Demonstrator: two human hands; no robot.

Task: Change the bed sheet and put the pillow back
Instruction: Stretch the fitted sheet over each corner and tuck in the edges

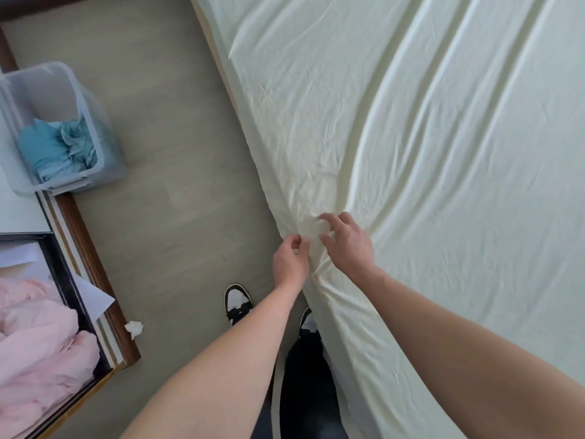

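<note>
A pale cream bed sheet (411, 137) covers the bed, with long folds running across it and wrinkles bunched at the near left edge. My left hand (289, 261) pinches the sheet's edge at that bunch, fingers curled on the fabric. My right hand (346, 245) is just to its right, its bent fingers gathering the same cloth on top of the mattress. No pillow is in view.
A clear plastic bin (91, 122) with blue cloth stands on the floor at the left. Pink bedding (38, 350) lies in a dark box at lower left, beside a wooden frame (95, 264). A crumpled tissue (134, 328) lies on the grey floor. My shoes stand by the bed.
</note>
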